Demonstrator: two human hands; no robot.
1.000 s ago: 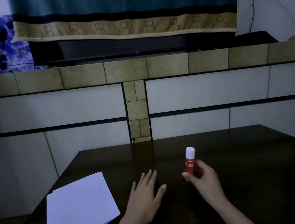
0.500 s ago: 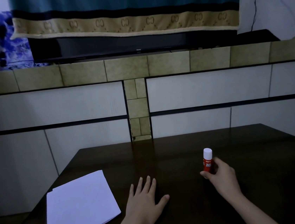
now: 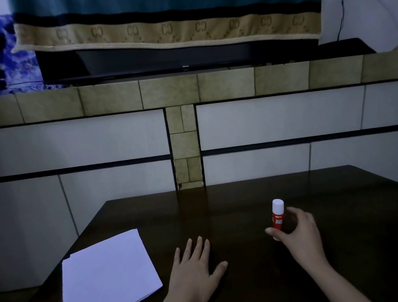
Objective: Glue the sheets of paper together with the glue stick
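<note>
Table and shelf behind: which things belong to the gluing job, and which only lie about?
For the job: glue stick, upright, held by right hand; sheets of paper; left hand, flat on table.

Lying about: television, draped cloth, cable.

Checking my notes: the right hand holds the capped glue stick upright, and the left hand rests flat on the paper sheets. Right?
Not quite. In the head view the left hand lies flat on the bare table, beside the paper sheets, not on them. The right hand does hold the capped glue stick upright.
</note>
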